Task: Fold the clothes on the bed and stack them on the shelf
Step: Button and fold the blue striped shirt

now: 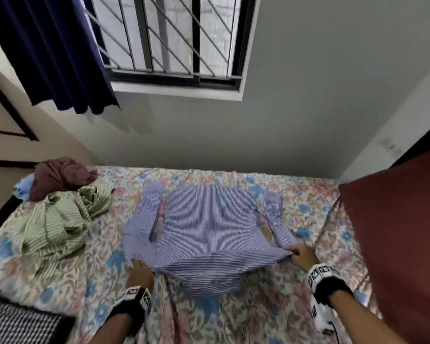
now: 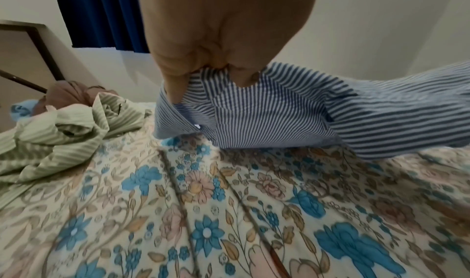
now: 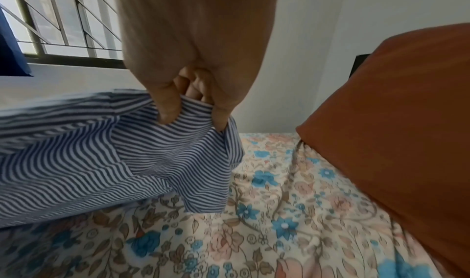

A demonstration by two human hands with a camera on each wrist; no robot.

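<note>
1. Blue striped shirt lies spread on the bed, right of the green striped heap.
2. My left hand and right hand each pinch 1 shoulder of it.
3. I judge an even, taut pull flattens it before folding.

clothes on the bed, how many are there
At least 4: the blue striped shirt spread in the middle, pinched by the left hand and right hand; green striped garment, maroon garment and light blue piece heaped left. More may be hidden.
</note>
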